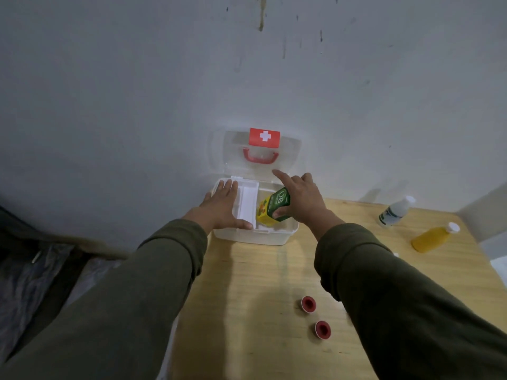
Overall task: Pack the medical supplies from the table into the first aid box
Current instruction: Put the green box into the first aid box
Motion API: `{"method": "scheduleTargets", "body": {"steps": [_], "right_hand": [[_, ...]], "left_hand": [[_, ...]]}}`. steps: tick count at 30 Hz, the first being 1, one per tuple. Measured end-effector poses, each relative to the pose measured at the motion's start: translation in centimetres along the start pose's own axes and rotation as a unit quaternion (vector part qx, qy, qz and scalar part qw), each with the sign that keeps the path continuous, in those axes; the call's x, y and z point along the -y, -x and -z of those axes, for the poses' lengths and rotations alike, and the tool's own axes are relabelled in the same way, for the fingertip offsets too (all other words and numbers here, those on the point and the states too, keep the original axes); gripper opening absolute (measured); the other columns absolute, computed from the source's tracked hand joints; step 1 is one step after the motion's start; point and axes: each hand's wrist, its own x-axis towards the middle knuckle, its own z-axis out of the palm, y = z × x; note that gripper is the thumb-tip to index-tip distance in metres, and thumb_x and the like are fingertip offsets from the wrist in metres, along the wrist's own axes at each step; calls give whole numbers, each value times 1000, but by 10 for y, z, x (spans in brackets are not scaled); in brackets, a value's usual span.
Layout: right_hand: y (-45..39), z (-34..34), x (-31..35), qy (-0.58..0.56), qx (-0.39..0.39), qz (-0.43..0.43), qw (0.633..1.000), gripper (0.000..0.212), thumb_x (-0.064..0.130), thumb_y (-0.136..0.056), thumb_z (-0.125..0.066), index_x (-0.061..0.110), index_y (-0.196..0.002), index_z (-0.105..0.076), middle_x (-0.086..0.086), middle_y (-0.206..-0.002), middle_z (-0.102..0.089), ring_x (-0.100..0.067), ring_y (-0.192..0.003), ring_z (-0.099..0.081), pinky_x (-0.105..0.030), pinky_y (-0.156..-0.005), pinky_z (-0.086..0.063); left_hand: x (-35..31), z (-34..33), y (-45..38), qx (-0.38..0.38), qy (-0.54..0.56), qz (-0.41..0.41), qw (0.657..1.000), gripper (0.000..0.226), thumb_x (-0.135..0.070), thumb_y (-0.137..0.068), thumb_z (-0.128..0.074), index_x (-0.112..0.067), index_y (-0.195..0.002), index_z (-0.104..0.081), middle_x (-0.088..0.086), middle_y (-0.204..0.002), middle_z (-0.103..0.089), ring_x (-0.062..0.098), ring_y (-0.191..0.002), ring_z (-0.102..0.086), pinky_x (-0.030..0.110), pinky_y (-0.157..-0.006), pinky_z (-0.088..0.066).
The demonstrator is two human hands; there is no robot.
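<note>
The white first aid box (pixel 274 237) stands open at the table's far left, its clear lid (pixel 263 149) with a red cross and red handle leaning on the wall. My left hand (pixel 222 207) lies flat on the white inner tray (pixel 248 201) at the box's left side. My right hand (pixel 299 198) holds a green and yellow carton (pixel 271 208) tilted inside the box's right half, index finger stretched out. On the table lie a white bottle (pixel 395 211), a yellow bottle (pixel 433 237) and two red tape rolls (pixel 308 304) (pixel 321 329).
The wooden table (pixel 260 283) meets a grey wall at the back. Its left edge runs below the box, with dark cloth and plastic (pixel 41 270) on the floor beyond. A white object (pixel 500 266) shows at the right edge.
</note>
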Motion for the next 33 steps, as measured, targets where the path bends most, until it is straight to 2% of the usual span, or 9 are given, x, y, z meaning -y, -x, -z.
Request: {"method": "scheduleTargets", "body": {"steps": [4, 6, 9, 13, 17, 23, 27, 33], "right_hand": [[-3, -8, 3, -54, 16, -18, 998, 101, 25, -69, -81, 32, -147, -17, -13, -128, -48, -30, -121, -37, -43, -100, -40], [-5, -11, 5, -40, 2, -21, 999, 99, 28, -70, -81, 30, -146, -18, -12, -128, -50, -30, -119, -40, -41, -97, -41], [-7, -13, 10, 41, -16, -19, 999, 97, 44, -70, -77, 29, -146, -19, -10, -126, -54, -29, -116, -44, -39, -91, -40], [-10, -18, 15, -74, 37, -53, 995, 99, 30, -67, -83, 32, -144, -21, -12, -124, -49, -31, -110, -54, -40, -86, -48], [-14, -23, 17, -93, 45, -57, 993, 99, 22, -68, -83, 33, -144, -21, -14, -126, -47, -32, -110, -56, -42, -90, -51], [-18, -32, 15, -136, 51, -54, 988, 98, 13, -67, -81, 31, -144, -23, -14, -125, -52, -31, -113, -53, -42, -95, -48], [-20, -36, 16, -162, 49, -53, 984, 96, 10, -69, -80, 30, -144, -24, -14, -129, -50, -30, -117, -49, -38, -97, -44], [-20, -44, 20, -271, 50, -55, 960, 93, 7, -73, -77, 29, -146, -24, -15, -135, -49, -29, -122, -49, -35, -99, -43]], "left_hand": [[3, -2, -4, 5, 12, -1, 1000, 123, -66, -72, -63, -12, -149, 17, 5, -158, 21, 23, -146, 19, 46, -117, 2], [5, -2, -5, 8, 16, 0, 1000, 124, -66, -71, -63, -12, -149, 17, 5, -158, 20, 23, -146, 18, 46, -117, 1], [4, -1, -5, 13, 21, 4, 1000, 125, -66, -71, -65, -12, -149, 17, 5, -158, 20, 22, -146, 18, 46, -117, 2], [1, 0, -5, 23, 15, 4, 1000, 123, -65, -72, -64, -13, -149, 16, 4, -159, 18, 22, -147, 16, 48, -117, 1], [2, 0, -7, 46, -8, 5, 999, 117, -69, -73, -59, -14, -150, 10, 4, -161, 9, 21, -148, 9, 49, -118, -2], [1, 2, -10, 62, -17, 10, 998, 115, -70, -73, -58, -14, -151, 6, 3, -161, 6, 21, -148, 6, 50, -119, -4], [2, 1, -12, 62, -17, 11, 998, 115, -70, -72, -58, -15, -151, 6, 2, -161, 6, 21, -148, 5, 50, -118, -4], [3, 0, -14, 65, -19, 12, 998, 117, -71, -72, -59, -16, -151, 7, 2, -161, 6, 21, -148, 5, 50, -118, -5]]}}
